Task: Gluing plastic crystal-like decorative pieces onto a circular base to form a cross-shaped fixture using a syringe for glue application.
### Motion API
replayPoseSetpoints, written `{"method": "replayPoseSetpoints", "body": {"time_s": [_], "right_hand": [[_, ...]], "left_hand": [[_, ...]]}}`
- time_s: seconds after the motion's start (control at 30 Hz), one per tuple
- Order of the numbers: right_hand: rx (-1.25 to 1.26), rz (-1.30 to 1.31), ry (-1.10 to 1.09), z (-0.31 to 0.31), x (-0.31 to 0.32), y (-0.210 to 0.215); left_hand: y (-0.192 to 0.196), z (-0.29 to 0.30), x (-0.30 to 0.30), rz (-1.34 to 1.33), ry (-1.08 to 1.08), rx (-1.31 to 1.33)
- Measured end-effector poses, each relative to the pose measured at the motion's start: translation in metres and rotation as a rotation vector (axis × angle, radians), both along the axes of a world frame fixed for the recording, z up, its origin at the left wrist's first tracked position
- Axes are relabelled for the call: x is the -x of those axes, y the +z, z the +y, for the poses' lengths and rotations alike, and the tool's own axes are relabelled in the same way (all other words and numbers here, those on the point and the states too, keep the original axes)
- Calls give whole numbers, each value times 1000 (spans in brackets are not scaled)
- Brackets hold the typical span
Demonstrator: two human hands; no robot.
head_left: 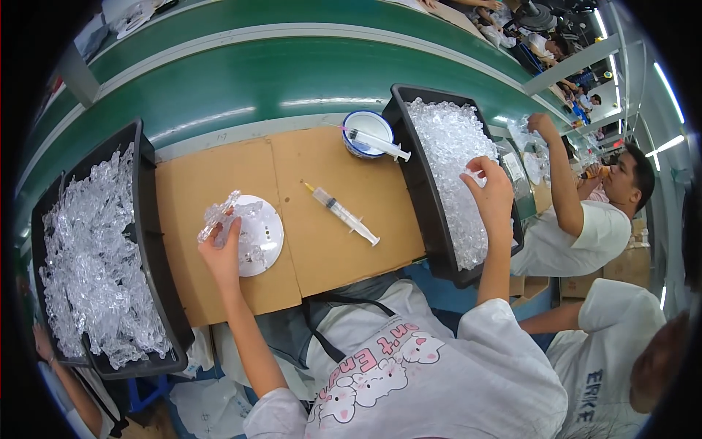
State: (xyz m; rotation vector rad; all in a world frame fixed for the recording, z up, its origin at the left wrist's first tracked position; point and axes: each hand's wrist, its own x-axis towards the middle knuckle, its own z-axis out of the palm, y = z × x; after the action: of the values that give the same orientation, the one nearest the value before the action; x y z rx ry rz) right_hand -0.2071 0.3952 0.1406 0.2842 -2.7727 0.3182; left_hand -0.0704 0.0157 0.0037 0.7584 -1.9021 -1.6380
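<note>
Two black bins (pixel 431 197); cardboard top (pixel 307 190); green conveyor (pixel 241 80)

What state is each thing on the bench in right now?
Left hand: grip on a clear piece over the white disc.
Right hand: in the right bin, fingers on a small clear part.
Left bin: full of clear pieces.
Syringe: flat on the cardboard, untouched.
Second syringe: lying across the cup.

Black bins (pixel 150 219), clear plastic pieces (pixel 95 256), white disc (pixel 267 230), brown cardboard (pixel 336 249), green conveyor belt (pixel 241 84)
</note>
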Motion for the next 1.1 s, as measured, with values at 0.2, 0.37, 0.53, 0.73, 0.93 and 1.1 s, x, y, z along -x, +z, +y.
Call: {"method": "replayPoseSetpoints", "body": {"time_s": [0.2,0.37,0.53,0.73,0.93,1.1], "right_hand": [[384,-108,13,7,-6,0],[665,-102,80,25,-6,-13],[1014,-251,124,16,-18,-11],[1301,-619,317,-53,-75,-30],[1213,-910,545,-146,-85,-87],[914,-846,529,-196,-66,-84]], "left_hand": [[-1,1,0,6,6,33],[-3,0,2,37,-4,27],[1,0,-2,20,21,31],[0,-1,0,27,24,130],[9,6,-1,51,27,29],[7,11,-1,57,37,-6]]}}
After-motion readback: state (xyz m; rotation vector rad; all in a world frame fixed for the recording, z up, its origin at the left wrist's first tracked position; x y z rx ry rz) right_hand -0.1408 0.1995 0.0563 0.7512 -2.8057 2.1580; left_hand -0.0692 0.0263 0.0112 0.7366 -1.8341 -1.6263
